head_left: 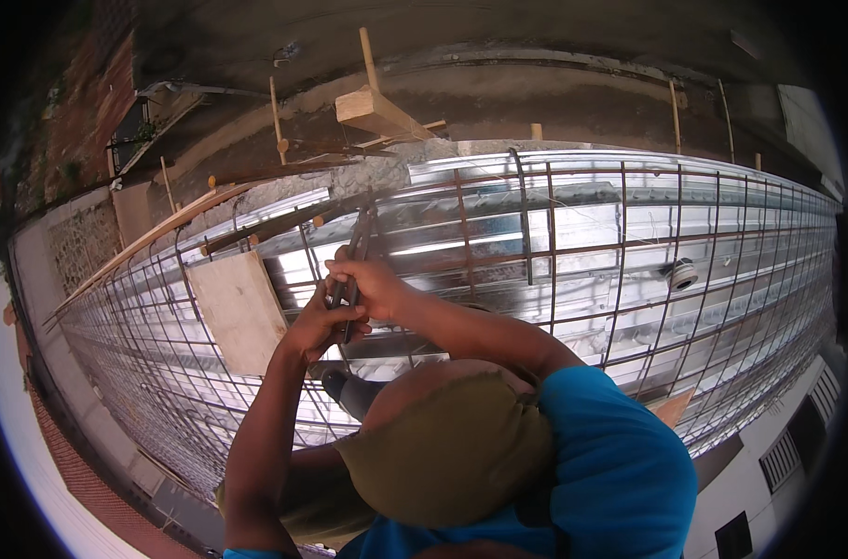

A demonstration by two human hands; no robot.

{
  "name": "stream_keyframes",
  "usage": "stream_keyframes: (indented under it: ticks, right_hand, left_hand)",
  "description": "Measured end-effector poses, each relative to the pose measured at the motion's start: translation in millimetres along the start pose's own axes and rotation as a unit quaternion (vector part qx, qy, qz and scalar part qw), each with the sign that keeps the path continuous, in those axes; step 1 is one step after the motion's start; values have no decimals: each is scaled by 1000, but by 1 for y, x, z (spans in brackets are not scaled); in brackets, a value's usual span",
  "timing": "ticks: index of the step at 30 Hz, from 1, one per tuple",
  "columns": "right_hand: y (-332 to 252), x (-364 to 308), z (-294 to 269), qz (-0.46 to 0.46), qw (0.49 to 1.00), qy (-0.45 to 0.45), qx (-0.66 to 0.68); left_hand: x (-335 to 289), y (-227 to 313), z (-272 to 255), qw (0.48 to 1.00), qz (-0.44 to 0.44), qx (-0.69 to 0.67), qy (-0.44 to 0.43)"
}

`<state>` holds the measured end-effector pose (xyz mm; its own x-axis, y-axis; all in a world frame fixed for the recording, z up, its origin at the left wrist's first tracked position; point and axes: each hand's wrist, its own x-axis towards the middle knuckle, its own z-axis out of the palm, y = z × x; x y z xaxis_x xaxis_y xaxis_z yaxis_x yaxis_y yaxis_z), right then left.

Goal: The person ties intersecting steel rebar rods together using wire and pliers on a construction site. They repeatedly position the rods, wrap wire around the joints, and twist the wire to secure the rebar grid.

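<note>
Both my hands are closed around a long dark metal tool with two handles, which looks like a pair of pincers. Its upper end lies by the bars near the deck's far edge. Lower on the handles is my left hand, fingers wrapped round them. Just above it, my right hand grips the same tool higher up. Under and around them spreads a grid of thin steel rebar. Whether the tool's jaws bite on a wire or bar is too dark to make out.
Beneath the grid lies shiny corrugated metal decking. A plywood board rests left of my hands. To the right sits a small pale roll. Beyond the far edge, a timber beam and upright poles stand above lower ground.
</note>
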<state>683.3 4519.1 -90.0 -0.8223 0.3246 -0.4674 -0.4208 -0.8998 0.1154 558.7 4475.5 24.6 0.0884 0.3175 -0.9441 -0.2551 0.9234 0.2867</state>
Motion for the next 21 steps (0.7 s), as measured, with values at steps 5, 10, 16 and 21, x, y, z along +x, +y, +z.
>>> stream_keyframes:
  ticks: [5, 10, 16, 21]
  right_hand:
    - [-31, -38, 12, -36, 971, 36, -233]
    - [-82, -100, 6, -159, 770, 170, -595]
    - [-129, -137, -40, -359, 400, 173, -825]
    - [-137, -135, -44, -370, 299, 181, -860]
  left_hand:
    - [10, -12, 0, 995, -46, -40, -74]
    - [6, 5, 9, 998, -60, 21, -27]
    - [-4, 2, 38, 999, -41, -10, 5]
    - [-11, 13, 35, 997, -29, 48, 52]
